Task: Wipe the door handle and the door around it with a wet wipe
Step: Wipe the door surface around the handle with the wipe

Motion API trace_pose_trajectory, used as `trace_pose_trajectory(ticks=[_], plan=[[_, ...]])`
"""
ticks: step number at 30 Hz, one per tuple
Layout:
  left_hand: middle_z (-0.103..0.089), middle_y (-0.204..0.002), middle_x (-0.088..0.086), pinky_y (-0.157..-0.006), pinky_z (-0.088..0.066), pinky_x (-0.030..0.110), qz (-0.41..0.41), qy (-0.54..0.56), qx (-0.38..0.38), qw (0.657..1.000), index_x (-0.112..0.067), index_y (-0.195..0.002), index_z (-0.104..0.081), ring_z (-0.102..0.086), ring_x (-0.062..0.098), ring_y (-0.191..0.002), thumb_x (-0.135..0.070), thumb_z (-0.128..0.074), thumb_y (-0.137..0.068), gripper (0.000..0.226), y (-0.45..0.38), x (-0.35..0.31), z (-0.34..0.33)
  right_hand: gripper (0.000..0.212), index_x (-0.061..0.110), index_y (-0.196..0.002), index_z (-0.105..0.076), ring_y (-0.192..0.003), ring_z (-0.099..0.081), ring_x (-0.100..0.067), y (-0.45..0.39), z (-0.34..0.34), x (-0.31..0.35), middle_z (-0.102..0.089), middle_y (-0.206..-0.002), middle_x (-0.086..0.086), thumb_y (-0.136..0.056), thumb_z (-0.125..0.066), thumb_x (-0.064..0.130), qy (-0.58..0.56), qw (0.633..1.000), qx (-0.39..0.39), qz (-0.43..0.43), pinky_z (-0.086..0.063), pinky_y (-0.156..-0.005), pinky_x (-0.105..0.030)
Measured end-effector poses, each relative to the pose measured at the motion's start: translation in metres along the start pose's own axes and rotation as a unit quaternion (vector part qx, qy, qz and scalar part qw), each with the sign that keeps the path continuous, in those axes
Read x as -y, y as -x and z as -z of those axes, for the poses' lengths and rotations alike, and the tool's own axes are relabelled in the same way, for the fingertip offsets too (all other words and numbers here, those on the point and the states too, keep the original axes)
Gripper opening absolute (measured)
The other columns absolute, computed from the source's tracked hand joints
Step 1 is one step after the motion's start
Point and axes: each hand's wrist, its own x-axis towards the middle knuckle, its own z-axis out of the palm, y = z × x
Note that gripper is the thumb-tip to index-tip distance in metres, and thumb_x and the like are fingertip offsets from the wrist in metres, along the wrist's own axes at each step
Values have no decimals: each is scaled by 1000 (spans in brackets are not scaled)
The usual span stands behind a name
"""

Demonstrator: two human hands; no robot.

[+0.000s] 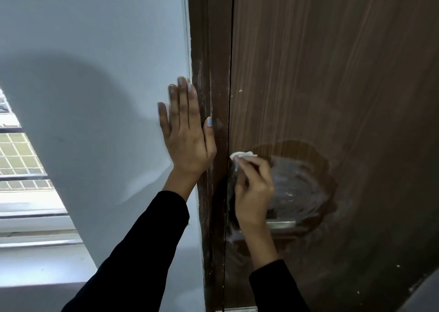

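— Where's the wet wipe?
— Bunched against the brown door, just above the metal door handle; her right hand pinches it in curled fingers.
— And the left hand?
— Flat, fingers straight and together, across the white wall and door frame.

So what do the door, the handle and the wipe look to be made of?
Door: dark wood or wood-look laminate with streaked grain, matte where dry, glossy where wet. Handle: probably brushed metal, a pale grey bar. Wipe: soft white fabric or paper, crumpled.
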Motion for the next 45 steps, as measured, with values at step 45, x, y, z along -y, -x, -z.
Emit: trace_pose_trajectory(ticks=[45], plan=[[-33, -152, 17, -118, -9, 45, 23, 4, -5, 1000, -4, -146, -28, -23, 30, -143, -29, -30, -98, 54, 6, -5, 0, 25, -2, -92, -71, -89, -61, -27, 10, 6, 2, -67, -94, -15, -73, -59, -13, 85, 996, 40, 10, -45, -88, -24]])
